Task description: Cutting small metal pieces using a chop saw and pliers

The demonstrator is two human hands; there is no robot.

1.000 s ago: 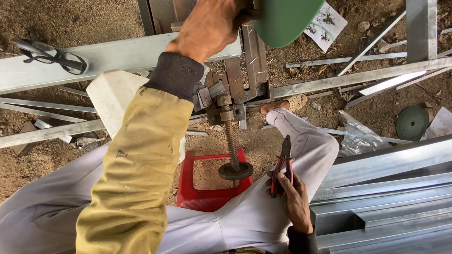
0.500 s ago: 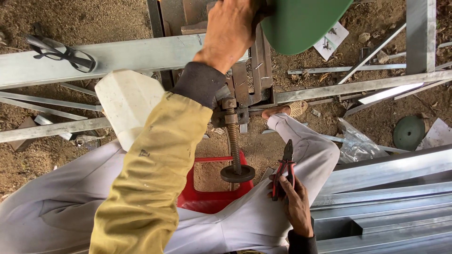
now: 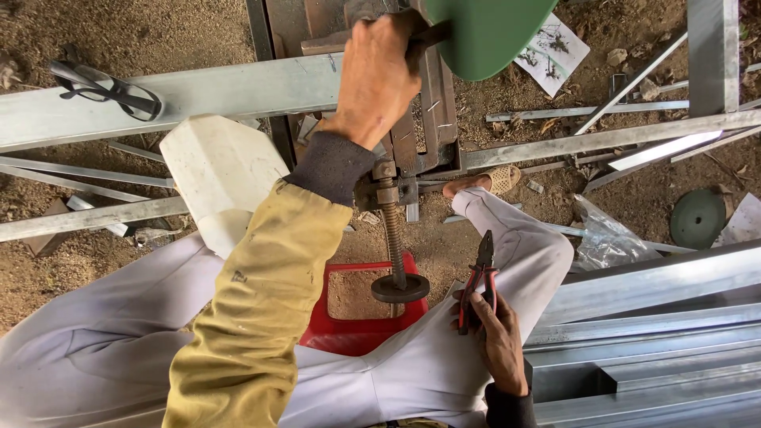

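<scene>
Right, left hand (image 3: 372, 79) is clenched on the saw handle (image 3: 428, 36), green guard (image 3: 487, 32) just beside it at the top of view. Right hand (image 3: 495, 337) rests on my thigh, fingers wrapped round red-handled pliers (image 3: 479, 273), nose pointing away from me. Best practice as I judge it: bring the handle down straight, keep the channel (image 3: 198, 95) flat against the vise (image 3: 396, 190), keep the pliers hand well apart from the blade line. Channel is smooth galvanised steel, long and square-edged. Vise screw (image 3: 392, 242) is rusty, coarse-threaded, ending in a dark round wheel. Red plastic stool (image 3: 357, 333) under me, loose dirt around.
</scene>
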